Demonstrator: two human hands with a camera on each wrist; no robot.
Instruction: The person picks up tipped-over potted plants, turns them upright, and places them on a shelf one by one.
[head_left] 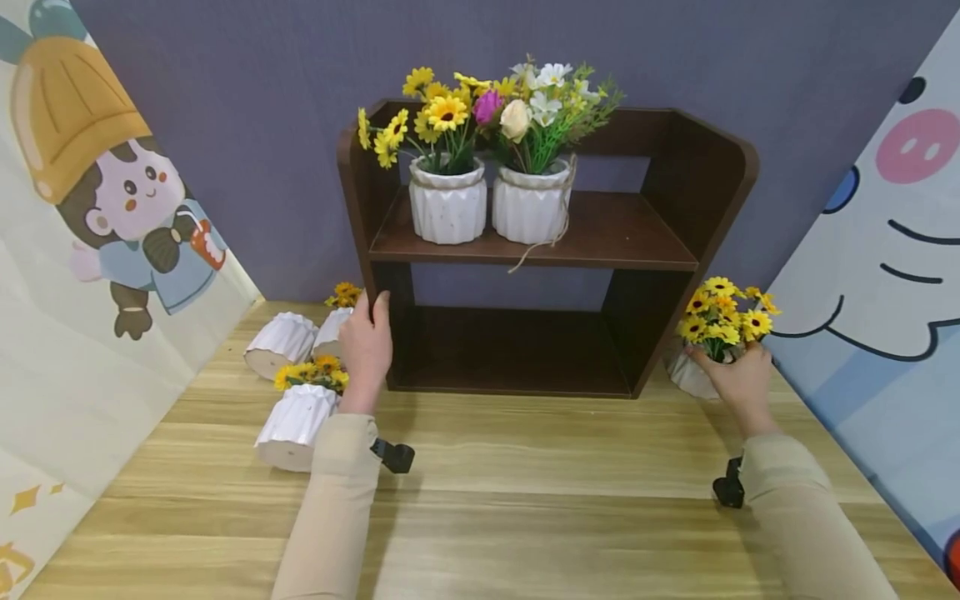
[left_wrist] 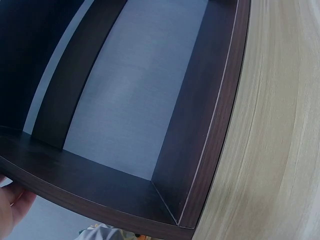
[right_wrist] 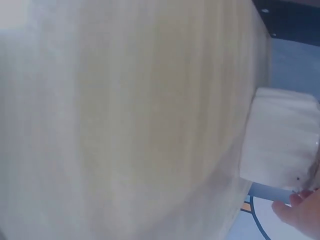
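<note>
Pinching fluted white flowerpot (head_left: 688, 375) near rim with right hand (head_left: 738, 379). Left hand (head_left: 365, 346) grips bookshelf side panel (head_left: 358, 200). Pot probably stiff, slick, chippable; best held around body, below right-hand grip.

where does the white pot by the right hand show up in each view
Head: the white pot is at right, beside the brown shelf.
Left wrist: not in the picture.
Right wrist: at the right edge, around mid-height.
Shared landmark: the wooden table, in all three.
</note>
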